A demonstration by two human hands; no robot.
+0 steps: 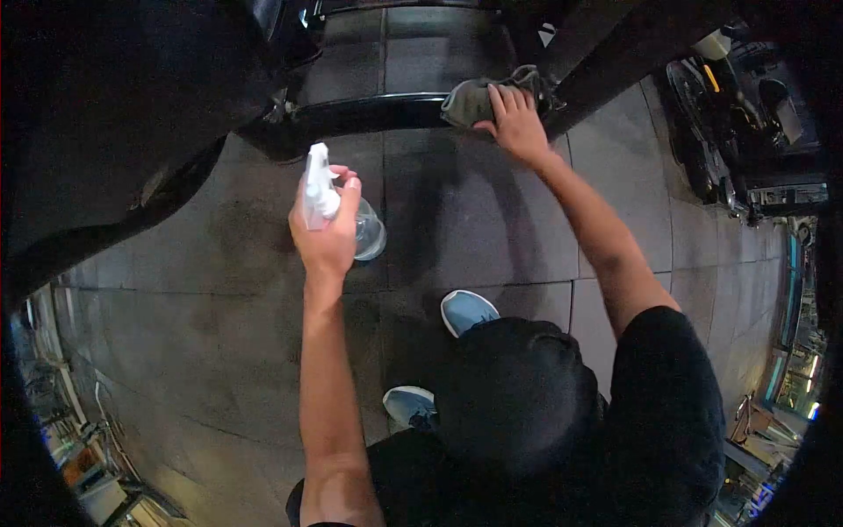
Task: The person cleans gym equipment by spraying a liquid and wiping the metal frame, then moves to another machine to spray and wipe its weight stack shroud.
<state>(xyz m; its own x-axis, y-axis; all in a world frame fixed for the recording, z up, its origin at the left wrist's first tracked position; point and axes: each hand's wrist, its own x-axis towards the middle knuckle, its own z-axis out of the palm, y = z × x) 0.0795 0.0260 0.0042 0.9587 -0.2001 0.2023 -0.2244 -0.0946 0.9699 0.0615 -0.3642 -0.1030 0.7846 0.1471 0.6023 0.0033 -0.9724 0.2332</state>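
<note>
- Gripped spray bottle at the neck, left hand fingers clamped round it; probably light, slick plastic.
- Pressed soft, floppy cloth onto black bar, right hand fingers spread flat.

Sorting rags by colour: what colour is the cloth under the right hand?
Dull grey-olive; the cloth shows best in the head view.

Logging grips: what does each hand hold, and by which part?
Left hand grips a spray bottle around its neck, below the white nozzle. Right hand presses a grey cloth, fingers over its right part.
</note>
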